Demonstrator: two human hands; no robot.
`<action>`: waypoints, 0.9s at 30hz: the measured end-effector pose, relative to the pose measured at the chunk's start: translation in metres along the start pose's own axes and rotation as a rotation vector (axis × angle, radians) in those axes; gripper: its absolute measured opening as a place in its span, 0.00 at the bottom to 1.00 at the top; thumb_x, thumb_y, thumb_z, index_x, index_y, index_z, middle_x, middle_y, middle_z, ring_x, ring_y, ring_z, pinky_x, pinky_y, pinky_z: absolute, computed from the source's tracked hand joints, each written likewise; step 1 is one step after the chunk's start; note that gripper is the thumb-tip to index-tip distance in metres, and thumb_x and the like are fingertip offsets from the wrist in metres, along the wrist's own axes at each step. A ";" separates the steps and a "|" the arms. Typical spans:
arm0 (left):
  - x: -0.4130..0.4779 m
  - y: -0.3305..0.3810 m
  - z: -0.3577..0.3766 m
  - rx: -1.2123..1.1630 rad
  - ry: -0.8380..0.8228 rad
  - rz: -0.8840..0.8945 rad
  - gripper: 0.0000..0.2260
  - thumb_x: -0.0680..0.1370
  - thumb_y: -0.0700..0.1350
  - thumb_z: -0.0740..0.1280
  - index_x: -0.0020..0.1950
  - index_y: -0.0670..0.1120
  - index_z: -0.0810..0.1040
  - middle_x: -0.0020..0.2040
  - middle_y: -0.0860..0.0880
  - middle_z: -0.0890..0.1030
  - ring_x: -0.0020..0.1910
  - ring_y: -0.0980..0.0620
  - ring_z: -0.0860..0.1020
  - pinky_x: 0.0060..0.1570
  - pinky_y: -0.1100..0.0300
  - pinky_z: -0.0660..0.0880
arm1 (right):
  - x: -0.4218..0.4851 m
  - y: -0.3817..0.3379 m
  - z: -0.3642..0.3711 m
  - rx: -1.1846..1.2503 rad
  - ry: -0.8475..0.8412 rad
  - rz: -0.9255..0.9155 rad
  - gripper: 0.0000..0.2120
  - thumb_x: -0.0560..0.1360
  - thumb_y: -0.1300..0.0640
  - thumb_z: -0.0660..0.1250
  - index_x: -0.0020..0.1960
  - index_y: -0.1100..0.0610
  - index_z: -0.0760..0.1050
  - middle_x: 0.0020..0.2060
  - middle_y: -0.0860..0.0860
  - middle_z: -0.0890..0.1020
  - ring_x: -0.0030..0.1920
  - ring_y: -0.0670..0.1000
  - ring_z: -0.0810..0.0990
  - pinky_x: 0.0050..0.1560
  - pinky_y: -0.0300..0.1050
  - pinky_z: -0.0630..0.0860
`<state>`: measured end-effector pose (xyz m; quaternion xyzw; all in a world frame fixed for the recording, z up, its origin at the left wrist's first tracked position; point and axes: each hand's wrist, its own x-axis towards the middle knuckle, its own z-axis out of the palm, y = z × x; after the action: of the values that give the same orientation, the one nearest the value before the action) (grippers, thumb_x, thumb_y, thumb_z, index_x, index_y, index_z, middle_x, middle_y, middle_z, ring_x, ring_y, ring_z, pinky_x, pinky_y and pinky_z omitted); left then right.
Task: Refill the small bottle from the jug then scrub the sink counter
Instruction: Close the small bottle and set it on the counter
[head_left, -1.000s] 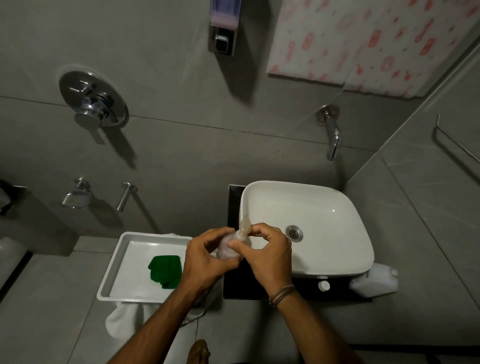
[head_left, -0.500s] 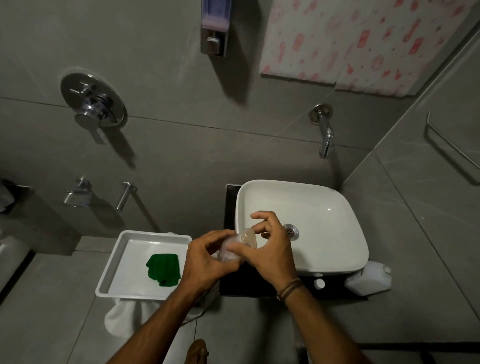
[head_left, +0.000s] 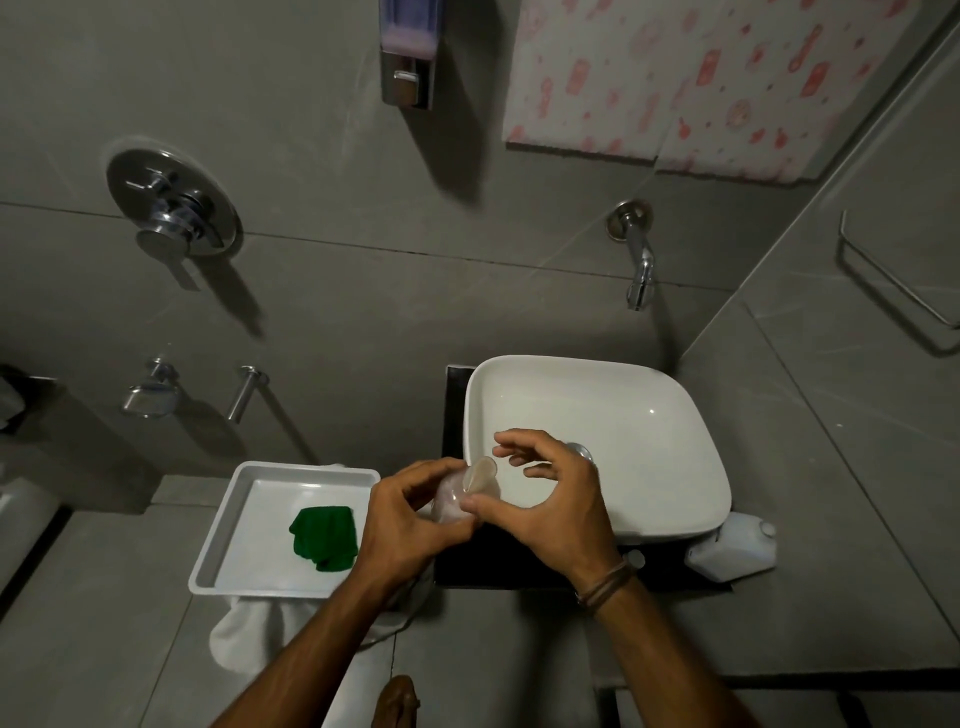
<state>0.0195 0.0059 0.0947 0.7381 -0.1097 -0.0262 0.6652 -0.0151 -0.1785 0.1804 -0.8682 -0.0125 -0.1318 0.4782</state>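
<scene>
In the lower middle of the frame, the left hand (head_left: 410, 525) was wrapped around the small bottle (head_left: 451, 501), over the sink's (head_left: 675, 415) left rim. The right hand (head_left: 545, 499) pinched its cap (head_left: 480, 474), other fingers spread. The jug (head_left: 732, 545) lay at lower right on the dark counter (head_left: 457, 571).

So I've only got the one feed here, a wide-angle head cam looking steeply down and forward. Both forearms come up from the bottom edge, so it sits close above them. The white sink (head_left: 649, 415) is right of centre, grey wall fills the top, and the edges bend from the lens.
</scene>
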 end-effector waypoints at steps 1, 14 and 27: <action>-0.001 0.001 0.001 -0.007 -0.002 -0.002 0.28 0.65 0.44 0.84 0.64 0.47 0.84 0.59 0.52 0.87 0.59 0.51 0.86 0.59 0.58 0.84 | -0.002 -0.004 0.000 -0.032 0.053 -0.009 0.27 0.60 0.29 0.77 0.56 0.35 0.77 0.49 0.32 0.83 0.54 0.43 0.82 0.49 0.35 0.81; 0.007 -0.004 0.001 -0.105 -0.081 0.004 0.27 0.63 0.44 0.83 0.61 0.60 0.86 0.58 0.54 0.88 0.60 0.50 0.86 0.57 0.63 0.82 | 0.002 -0.008 -0.011 -0.127 -0.056 -0.083 0.20 0.64 0.41 0.79 0.53 0.47 0.86 0.48 0.33 0.83 0.53 0.39 0.81 0.52 0.27 0.76; 0.018 -0.019 0.003 -0.097 -0.127 0.002 0.30 0.62 0.52 0.87 0.63 0.58 0.85 0.60 0.53 0.88 0.61 0.49 0.86 0.61 0.59 0.82 | -0.009 0.020 -0.018 0.094 -0.054 0.025 0.28 0.63 0.46 0.82 0.62 0.44 0.81 0.56 0.39 0.84 0.53 0.49 0.84 0.46 0.39 0.84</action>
<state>0.0384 0.0013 0.0777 0.7019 -0.1514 -0.0775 0.6917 -0.0251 -0.2037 0.1706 -0.8481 -0.0207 -0.1015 0.5195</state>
